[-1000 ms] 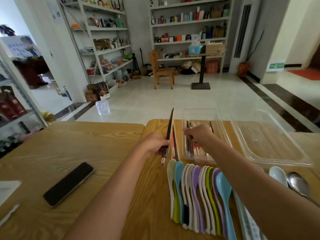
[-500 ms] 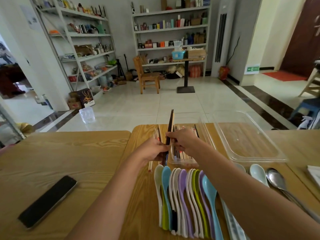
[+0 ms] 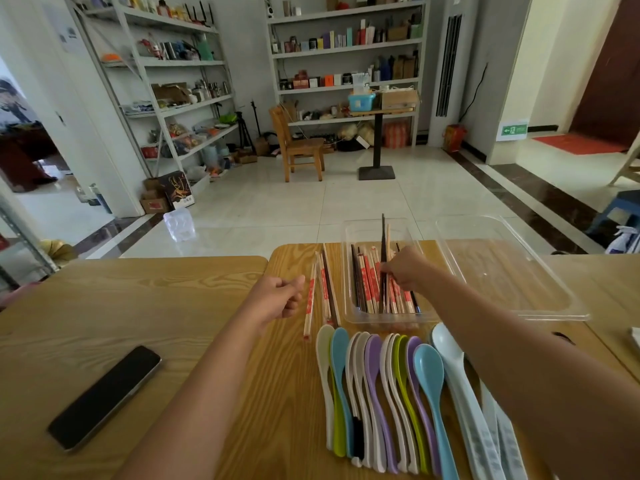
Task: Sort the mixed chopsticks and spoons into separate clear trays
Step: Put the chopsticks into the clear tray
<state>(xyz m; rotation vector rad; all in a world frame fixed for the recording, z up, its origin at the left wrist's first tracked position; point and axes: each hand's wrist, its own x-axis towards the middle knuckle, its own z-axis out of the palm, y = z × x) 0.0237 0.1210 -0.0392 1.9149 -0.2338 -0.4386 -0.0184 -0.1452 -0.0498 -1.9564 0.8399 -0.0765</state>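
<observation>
My right hand pinches a dark chopstick and a pale one over the near clear tray, which holds several wooden and dark chopsticks. My left hand hovers over the table with loosely curled fingers, holding nothing. A few chopsticks lie on the table just left of that tray. A row of several coloured plastic spoons lies in front of it. A second clear tray stands at the right with nothing in it.
A black phone lies on the left table. The seam between the two wooden tables runs just left of my left hand. White wrapped utensils lie under my right forearm.
The chopsticks passed from my left hand to my right hand, which carried them right, over the chopstick tray. My left hand let go and drew back left.
</observation>
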